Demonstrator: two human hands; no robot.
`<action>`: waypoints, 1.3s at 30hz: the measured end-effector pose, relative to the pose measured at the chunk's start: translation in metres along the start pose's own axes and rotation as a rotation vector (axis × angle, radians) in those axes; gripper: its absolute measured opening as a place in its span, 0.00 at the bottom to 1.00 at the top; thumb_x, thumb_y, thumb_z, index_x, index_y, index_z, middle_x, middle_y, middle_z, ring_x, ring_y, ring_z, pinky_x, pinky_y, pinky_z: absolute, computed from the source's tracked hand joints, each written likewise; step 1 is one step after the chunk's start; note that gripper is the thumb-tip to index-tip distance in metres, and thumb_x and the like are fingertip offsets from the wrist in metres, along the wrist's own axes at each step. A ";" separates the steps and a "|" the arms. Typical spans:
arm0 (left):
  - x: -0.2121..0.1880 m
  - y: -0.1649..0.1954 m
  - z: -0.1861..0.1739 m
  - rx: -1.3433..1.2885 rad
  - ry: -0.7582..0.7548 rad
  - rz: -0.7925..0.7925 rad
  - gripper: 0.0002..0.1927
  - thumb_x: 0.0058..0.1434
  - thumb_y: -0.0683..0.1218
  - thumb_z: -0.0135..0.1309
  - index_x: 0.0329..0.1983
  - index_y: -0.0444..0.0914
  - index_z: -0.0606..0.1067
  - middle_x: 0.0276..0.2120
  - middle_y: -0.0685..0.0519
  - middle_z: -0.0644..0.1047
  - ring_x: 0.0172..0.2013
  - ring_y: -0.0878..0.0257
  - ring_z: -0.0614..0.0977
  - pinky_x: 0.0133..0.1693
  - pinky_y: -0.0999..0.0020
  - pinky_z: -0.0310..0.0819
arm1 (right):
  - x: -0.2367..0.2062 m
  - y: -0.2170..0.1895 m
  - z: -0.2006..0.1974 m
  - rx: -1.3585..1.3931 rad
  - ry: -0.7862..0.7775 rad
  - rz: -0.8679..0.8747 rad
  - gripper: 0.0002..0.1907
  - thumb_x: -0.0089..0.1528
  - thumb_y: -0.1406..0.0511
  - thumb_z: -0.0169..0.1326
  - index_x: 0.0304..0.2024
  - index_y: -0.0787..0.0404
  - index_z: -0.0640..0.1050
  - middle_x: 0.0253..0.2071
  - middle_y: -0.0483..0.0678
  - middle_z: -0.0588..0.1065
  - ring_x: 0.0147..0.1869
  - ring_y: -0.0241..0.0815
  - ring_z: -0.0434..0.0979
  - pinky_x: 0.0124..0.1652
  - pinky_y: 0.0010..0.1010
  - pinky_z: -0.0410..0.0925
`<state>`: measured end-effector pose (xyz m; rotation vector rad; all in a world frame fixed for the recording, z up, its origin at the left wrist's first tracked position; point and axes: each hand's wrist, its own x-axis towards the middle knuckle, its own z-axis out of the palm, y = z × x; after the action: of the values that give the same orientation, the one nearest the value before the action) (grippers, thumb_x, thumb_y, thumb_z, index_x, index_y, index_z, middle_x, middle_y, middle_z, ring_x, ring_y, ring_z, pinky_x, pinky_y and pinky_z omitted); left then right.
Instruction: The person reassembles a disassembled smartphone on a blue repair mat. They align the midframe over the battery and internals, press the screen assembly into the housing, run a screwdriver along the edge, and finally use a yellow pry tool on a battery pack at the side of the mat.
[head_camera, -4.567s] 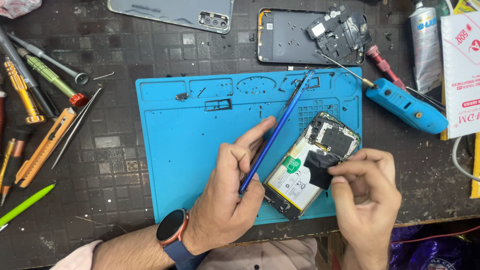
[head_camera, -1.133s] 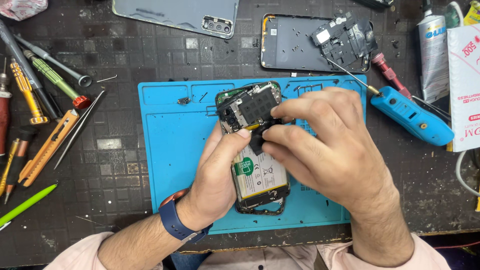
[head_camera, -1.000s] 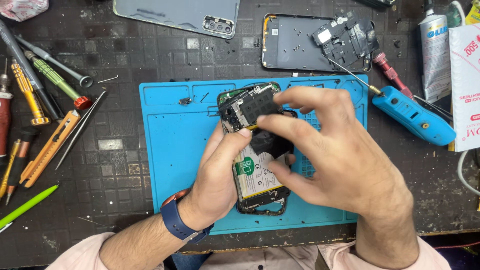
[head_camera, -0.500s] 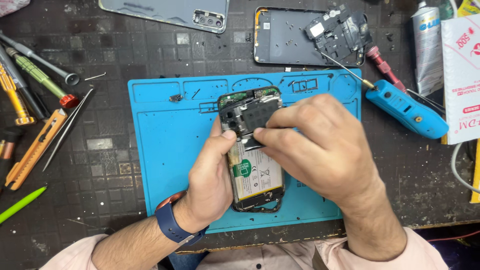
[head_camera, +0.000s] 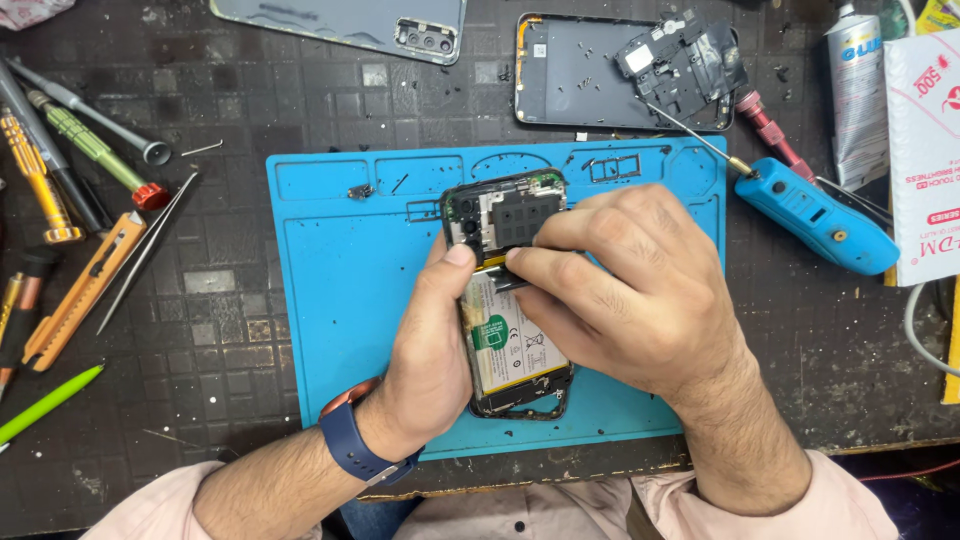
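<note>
An opened phone (head_camera: 505, 300) with its back cover off lies lengthwise over the blue work mat (head_camera: 340, 300), its white battery and black top board exposed. My left hand (head_camera: 430, 345) grips the phone from the left and underneath, thumb pressed near the top of the battery. My right hand (head_camera: 625, 295) lies across the phone from the right, its fingertips pinching at the seam between board and battery. What the fingertips pinch is hidden.
A grey back cover (head_camera: 345, 22) and a second phone frame with loose black parts (head_camera: 625, 70) lie beyond the mat. A blue electric screwdriver (head_camera: 815, 215) rests at right beside a tube and a white box. Screwdrivers, tweezers and an orange cutter (head_camera: 85, 285) lie at left.
Earlier my left hand held a long blue tool and the phone lay tilted at the mat's right. Now both hands hold the phone at mid-mat; the right fingers have shifted slightly over the board.
</note>
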<state>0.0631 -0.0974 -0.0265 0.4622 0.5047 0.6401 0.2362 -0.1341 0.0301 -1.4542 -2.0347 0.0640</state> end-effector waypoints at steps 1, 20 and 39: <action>0.000 0.001 0.000 0.031 -0.009 0.004 0.24 0.76 0.52 0.35 0.69 0.35 0.63 0.58 0.49 0.73 0.57 0.61 0.75 0.60 0.62 0.70 | 0.000 0.000 0.000 -0.014 0.001 -0.007 0.17 0.49 0.69 0.70 0.40 0.59 0.80 0.41 0.45 0.75 0.46 0.47 0.76 0.46 0.41 0.69; 0.000 0.005 0.003 0.109 0.029 0.030 0.24 0.77 0.52 0.35 0.69 0.34 0.64 0.59 0.48 0.72 0.58 0.61 0.75 0.61 0.61 0.70 | 0.006 -0.002 -0.008 0.005 -0.041 -0.006 0.17 0.49 0.61 0.70 0.38 0.57 0.81 0.47 0.49 0.75 0.51 0.50 0.74 0.54 0.46 0.65; -0.001 0.011 0.009 0.135 -0.070 -0.114 0.26 0.75 0.52 0.28 0.68 0.32 0.61 0.54 0.41 0.75 0.48 0.53 0.83 0.50 0.56 0.81 | -0.019 0.007 0.014 0.820 0.146 0.618 0.09 0.71 0.77 0.58 0.54 0.69 0.77 0.51 0.47 0.73 0.53 0.29 0.75 0.52 0.20 0.71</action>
<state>0.0629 -0.0927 -0.0129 0.5775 0.5061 0.4801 0.2386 -0.1437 0.0071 -1.3945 -1.1339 0.8993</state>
